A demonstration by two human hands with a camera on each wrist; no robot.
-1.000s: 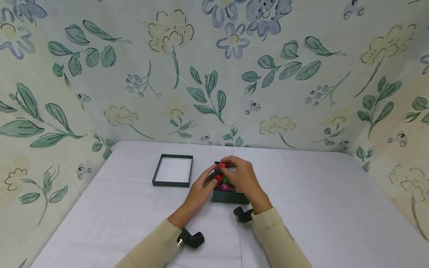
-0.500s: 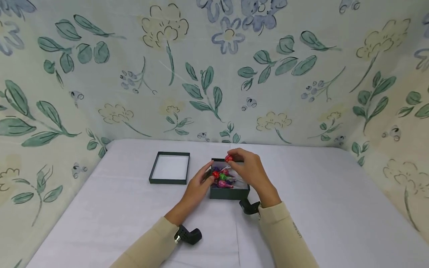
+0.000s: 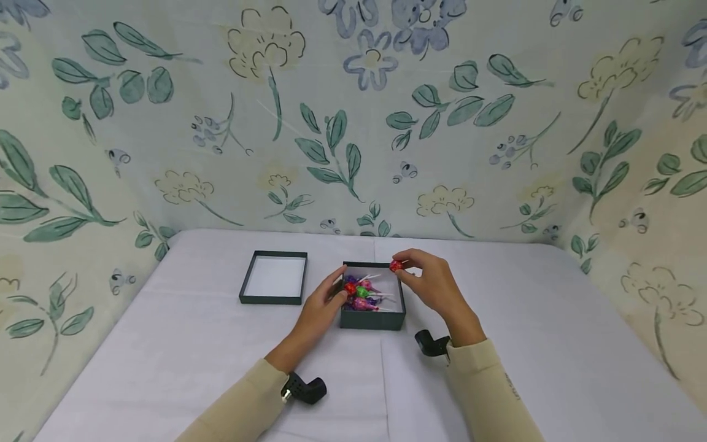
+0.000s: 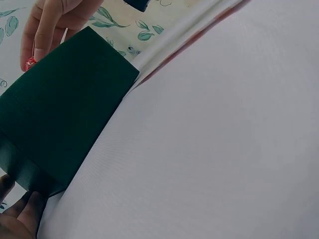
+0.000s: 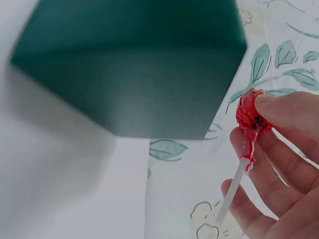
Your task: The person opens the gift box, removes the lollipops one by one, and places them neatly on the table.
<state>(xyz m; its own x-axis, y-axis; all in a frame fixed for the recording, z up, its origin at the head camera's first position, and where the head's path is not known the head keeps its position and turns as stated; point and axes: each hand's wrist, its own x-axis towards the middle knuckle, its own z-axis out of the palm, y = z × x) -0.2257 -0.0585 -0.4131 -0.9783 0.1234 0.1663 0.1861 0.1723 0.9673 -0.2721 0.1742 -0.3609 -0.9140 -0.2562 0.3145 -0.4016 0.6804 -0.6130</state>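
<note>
Clock read from box (image 3: 372, 320), 12 on the side away from the body. Nearest: beige left sleeve (image 3: 237, 402) at 8, beige right sleeve (image 3: 491, 393) at 4. Carries black left wrist camera (image 3: 305, 389) at 7, black right wrist camera (image 3: 433, 344) at 4.

Rests left hand (image 3: 315, 310) against box's 9 o'clock side, with thumb and fingers parted. In left wrist view, touches outer box wall with fingertips.

Pinches red lollipop (image 3: 395, 266) between thumb and fingers of right hand (image 3: 433, 287), hand at 3. Holds lollipop at 1, near box's far corner, with white stick slanting down towards 7 in right wrist view. Cannot tell exact height over rim.

Box dark green, open-topped, flat on white-covered bench (image 3: 513, 307). Inside, loose lollipops (image 3: 363, 303) in red, green, pink and purple wrappers, bunched with heads towards 9 and white sticks mostly towards 3. Shows pale inside beyond the sticks.

At 9, past left hand and well apart from box: shallow lid (image 3: 273, 277), dark-rimmed, white within, lying flat. Farthest, at 12 and curving round to 10 and 2: pale backdrop (image 3: 386, 153), printed with green leaves, blue and yellow flowers.
</note>
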